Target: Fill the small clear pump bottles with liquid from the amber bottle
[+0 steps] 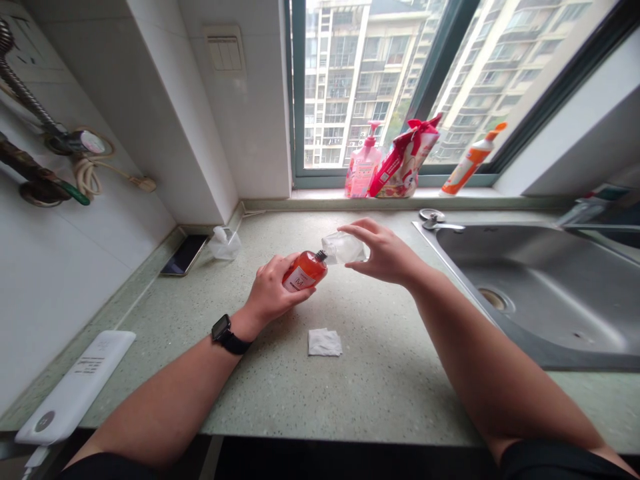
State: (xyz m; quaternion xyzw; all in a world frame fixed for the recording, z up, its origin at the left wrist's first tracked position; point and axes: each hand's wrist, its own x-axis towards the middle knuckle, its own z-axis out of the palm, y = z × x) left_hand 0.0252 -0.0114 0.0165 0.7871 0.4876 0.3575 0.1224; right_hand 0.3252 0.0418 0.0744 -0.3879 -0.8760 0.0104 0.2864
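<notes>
My left hand is wrapped round an orange-red bottle with a pale label marked "M". The bottle tilts to the right, and its dark threaded neck has no cap on it. In my right hand is a clear plastic bottle, held on its side with its mouth toward the orange bottle's neck. The two mouths meet or nearly meet; I cannot tell whether they touch. A folded white tissue lies on the counter below them. Left of my hands, a translucent pump head or cap rests on the counter.
A phone lies by the left wall, and a white power bank is at the near left edge. A steel sink occupies the right. A pink pump bottle, a red bag and an orange-white bottle stand on the windowsill.
</notes>
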